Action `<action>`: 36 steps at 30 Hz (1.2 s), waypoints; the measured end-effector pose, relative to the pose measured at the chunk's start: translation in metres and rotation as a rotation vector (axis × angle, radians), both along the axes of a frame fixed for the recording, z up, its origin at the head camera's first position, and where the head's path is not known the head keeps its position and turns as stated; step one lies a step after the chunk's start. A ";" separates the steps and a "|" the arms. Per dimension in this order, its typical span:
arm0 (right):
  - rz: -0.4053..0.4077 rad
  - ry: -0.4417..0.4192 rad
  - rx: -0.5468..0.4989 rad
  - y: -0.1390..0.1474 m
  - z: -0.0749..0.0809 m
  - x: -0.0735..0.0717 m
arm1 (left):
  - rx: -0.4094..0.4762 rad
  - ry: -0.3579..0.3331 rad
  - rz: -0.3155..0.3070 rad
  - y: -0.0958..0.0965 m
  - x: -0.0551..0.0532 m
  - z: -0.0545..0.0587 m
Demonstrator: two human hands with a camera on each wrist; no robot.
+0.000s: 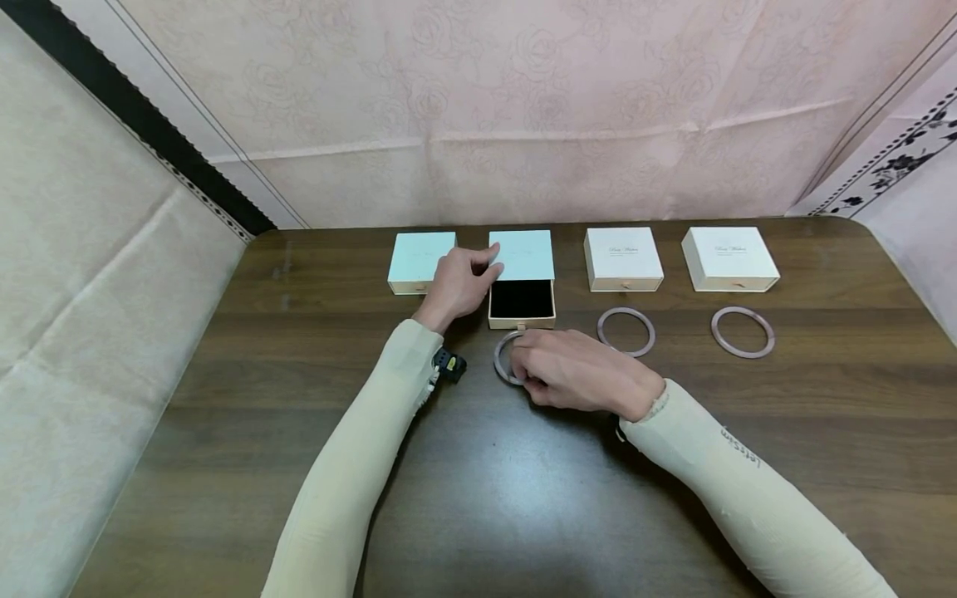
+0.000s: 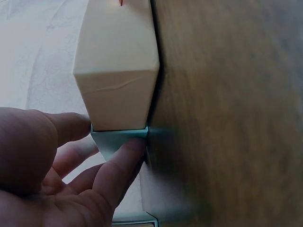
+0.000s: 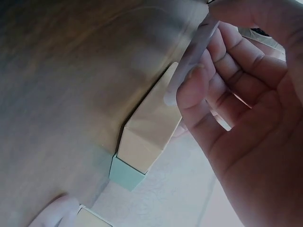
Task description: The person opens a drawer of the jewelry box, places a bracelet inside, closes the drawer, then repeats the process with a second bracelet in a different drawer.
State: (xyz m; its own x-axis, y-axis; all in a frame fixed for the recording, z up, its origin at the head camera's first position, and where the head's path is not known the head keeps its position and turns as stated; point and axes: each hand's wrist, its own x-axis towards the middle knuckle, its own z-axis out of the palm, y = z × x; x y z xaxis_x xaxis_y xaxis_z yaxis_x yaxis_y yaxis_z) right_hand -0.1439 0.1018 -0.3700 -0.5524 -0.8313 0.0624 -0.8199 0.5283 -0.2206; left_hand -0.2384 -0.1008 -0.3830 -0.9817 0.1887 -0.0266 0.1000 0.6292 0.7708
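Pale pink sheeting (image 1: 478,116) with faint roses and a long crease stands up behind the open box (image 1: 523,253), and the brown wood desk (image 1: 299,465) spreads all around that box, with a shiny patch of light in front of it. Watching from far off, I see the left hand (image 1: 458,286) at the left side of the open box, thumb and fingers bent close around its blue cover. The right hand (image 1: 571,370) is just in front of the box, almost closed, pinching a pale ring (image 1: 498,359); I can't tell if the ring touches the desk. For this step I would want a soft but sure pinch on the ring's rim, and the cover held firm so the box can't slide. Too hard a squeeze could dent the cover, I think, and a bump could shift the black-lined drawer (image 1: 521,301). Left of the open box sits a closed blue box (image 1: 422,249); to its right sit a white box (image 1: 623,256) and, farther right, a second white box (image 1: 730,256), each with another ring in front.
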 end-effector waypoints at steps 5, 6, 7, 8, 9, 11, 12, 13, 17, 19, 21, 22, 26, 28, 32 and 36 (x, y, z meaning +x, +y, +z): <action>-0.004 -0.003 0.002 -0.001 0.003 0.000 | -0.009 0.014 -0.003 -0.001 -0.001 0.000; -0.004 -0.003 0.004 -0.001 0.004 0.000 | -0.007 0.012 -0.001 -0.001 -0.001 0.000; -0.006 -0.003 0.007 -0.001 0.005 0.000 | -0.009 0.011 0.001 -0.002 -0.001 0.000; -0.006 -0.004 0.008 -0.001 0.006 0.000 | -0.009 0.009 0.003 -0.002 -0.001 -0.001; -0.007 -0.004 0.010 -0.001 0.007 -0.001 | -0.010 0.009 0.004 -0.002 -0.001 -0.001; -0.008 -0.006 0.013 -0.001 0.009 -0.001 | -0.014 0.007 0.008 -0.002 -0.001 -0.001; -0.009 -0.007 0.015 -0.001 0.010 -0.001 | -0.015 0.008 0.009 -0.002 -0.001 -0.001; -0.011 -0.007 0.017 -0.001 0.011 -0.002 | -0.017 0.007 0.010 -0.002 -0.001 -0.001; -0.010 -0.003 0.022 -0.001 0.014 -0.003 | -0.018 0.013 0.015 -0.002 -0.001 -0.001; -0.007 0.003 0.022 -0.001 0.016 -0.003 | -0.017 0.012 0.014 -0.002 0.000 -0.001; -0.005 0.013 0.019 -0.001 0.017 -0.003 | -0.017 0.012 0.011 -0.001 0.000 -0.001; -0.006 0.018 0.017 -0.001 0.018 -0.003 | -0.017 0.012 0.009 -0.001 0.000 -0.001; -0.005 0.042 0.008 0.000 0.019 -0.004 | -0.018 0.011 0.002 -0.001 0.000 -0.001; -0.003 0.047 0.006 0.001 0.020 -0.004 | -0.017 0.009 0.003 -0.001 0.000 -0.001; -0.006 0.047 0.004 0.001 0.021 -0.005 | -0.014 0.007 0.004 -0.001 0.000 -0.001; -0.017 0.036 0.006 0.001 0.023 -0.007 | -0.013 0.008 0.000 -0.001 0.000 -0.002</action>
State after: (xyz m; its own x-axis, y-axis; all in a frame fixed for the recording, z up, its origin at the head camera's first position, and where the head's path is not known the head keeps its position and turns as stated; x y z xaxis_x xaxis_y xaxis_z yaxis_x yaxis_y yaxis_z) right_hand -0.1505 0.1026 -0.3469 -0.5638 -0.8222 0.0782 -0.8183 0.5432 -0.1878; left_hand -0.2383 -0.1014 -0.3847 -0.9818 0.1885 -0.0209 0.1065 0.6390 0.7618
